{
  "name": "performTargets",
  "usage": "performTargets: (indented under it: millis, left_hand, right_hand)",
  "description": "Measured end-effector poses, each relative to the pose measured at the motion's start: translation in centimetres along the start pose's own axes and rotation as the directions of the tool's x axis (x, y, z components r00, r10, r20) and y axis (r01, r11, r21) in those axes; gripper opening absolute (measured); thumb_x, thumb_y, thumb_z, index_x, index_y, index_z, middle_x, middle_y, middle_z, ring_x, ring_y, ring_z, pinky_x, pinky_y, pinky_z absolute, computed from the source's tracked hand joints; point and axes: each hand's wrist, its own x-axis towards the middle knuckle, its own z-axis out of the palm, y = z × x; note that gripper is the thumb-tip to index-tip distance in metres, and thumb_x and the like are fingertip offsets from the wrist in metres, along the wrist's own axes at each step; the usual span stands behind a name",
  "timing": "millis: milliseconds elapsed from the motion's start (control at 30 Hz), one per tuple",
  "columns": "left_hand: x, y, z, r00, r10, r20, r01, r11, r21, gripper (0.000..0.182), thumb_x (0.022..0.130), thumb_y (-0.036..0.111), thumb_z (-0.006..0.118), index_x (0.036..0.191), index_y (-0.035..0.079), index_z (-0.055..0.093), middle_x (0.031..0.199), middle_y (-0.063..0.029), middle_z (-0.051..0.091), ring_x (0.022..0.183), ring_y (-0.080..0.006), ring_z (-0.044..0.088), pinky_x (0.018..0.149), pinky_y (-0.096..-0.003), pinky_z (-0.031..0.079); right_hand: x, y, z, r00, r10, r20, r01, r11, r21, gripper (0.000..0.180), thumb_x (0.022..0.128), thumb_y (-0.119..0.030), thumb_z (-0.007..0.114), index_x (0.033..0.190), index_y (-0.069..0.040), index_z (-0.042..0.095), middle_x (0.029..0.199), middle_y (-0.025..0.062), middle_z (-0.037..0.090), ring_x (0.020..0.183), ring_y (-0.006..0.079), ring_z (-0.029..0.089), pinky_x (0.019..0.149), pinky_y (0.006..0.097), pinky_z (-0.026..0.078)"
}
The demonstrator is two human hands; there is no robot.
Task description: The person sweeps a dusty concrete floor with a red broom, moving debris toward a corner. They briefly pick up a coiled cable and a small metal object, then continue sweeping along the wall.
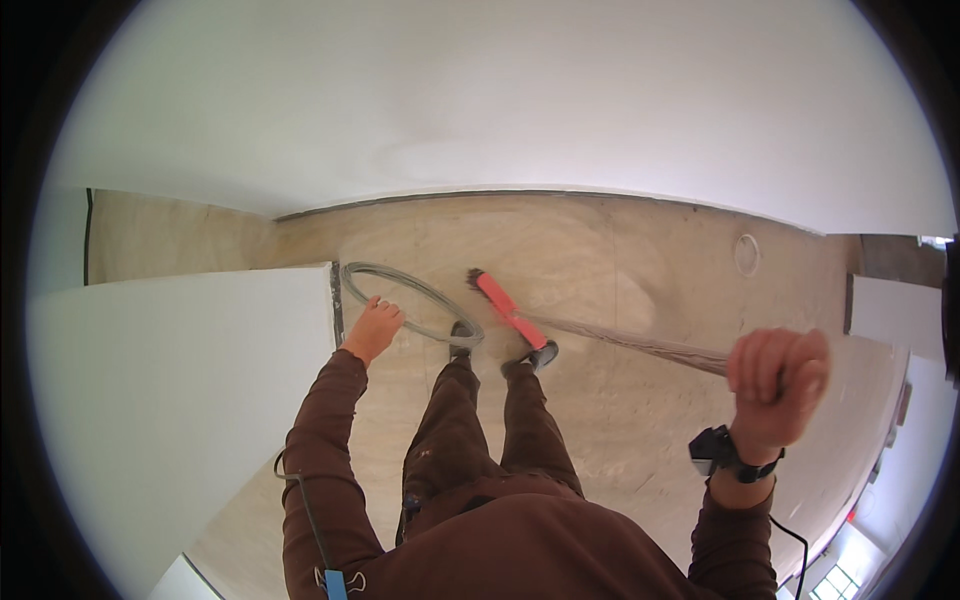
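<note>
My left hand (377, 328) grips one side of a loose coil of grey cable or wire (411, 281), which hangs out in front of it over my left shoe. At the right, my right hand (780, 382) is closed around the upper end of a broom handle (630, 337). The handle slants down to a red broom head (506, 304) with dark bristles showing at its far end. That head lies close to my right shoe (544, 356). A black wrist device (731, 454) sits on my right wrist.
A white wall (525, 97) runs along the far side of the dusty, bare floor (660, 435). Close on my left stands a white partition (187, 375) with a rough dark end. A pale ring-shaped mark or disc (747, 255) shows on the floor at far right.
</note>
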Motion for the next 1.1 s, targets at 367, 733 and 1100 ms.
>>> performTargets:
  millis: [367,733,1100]
  left_hand:
    - [-3.0,0.1,1.6,0.971,-0.234,0.043,0.236,0.971,-0.046,0.016,0.078,0.005,0.053,0.092,0.008,0.06,0.089,-0.0083,0.058,0.092,-0.0272,0.057,0.089,-0.043,0.041]
    - [-4.3,-1.1,3.1,0.941,-0.322,-0.1,0.29,0.924,-0.248,0.019,0.076,0.002,0.051,0.092,0.005,0.061,0.088,-0.0115,0.059,0.091,-0.0323,0.056,0.084,-0.0438,0.043]
    - [-6.1,-0.5,2.8,0.778,-0.627,-0.029,0.588,0.744,-0.317,0.004,0.083,0.009,0.056,0.084,0.005,0.057,0.085,-0.0134,0.059,0.08,-0.037,0.059,0.069,-0.0471,0.046]
  right_hand:
    - [-2.7,1.4,-1.0,1.0,-0.012,0.022,0.013,1.0,-0.018,0.037,0.098,-0.035,0.047,0.072,-0.011,0.037,0.052,-0.0026,0.033,0.044,0.0113,0.031,0.047,0.0283,0.033]
    - [2.6,-8.7,-8.6,0.988,-0.118,0.099,0.1,0.981,0.167,0.032,0.099,-0.031,0.044,0.072,-0.015,0.038,0.048,-0.0059,0.032,0.04,0.0053,0.029,0.04,0.0174,0.026]
    - [0.7,5.5,-1.0,0.998,0.032,0.059,-0.033,0.999,0.015,0.036,0.101,-0.03,0.04,0.07,-0.013,0.033,0.051,-0.0021,0.032,0.045,0.0107,0.03,0.05,0.0286,0.035]
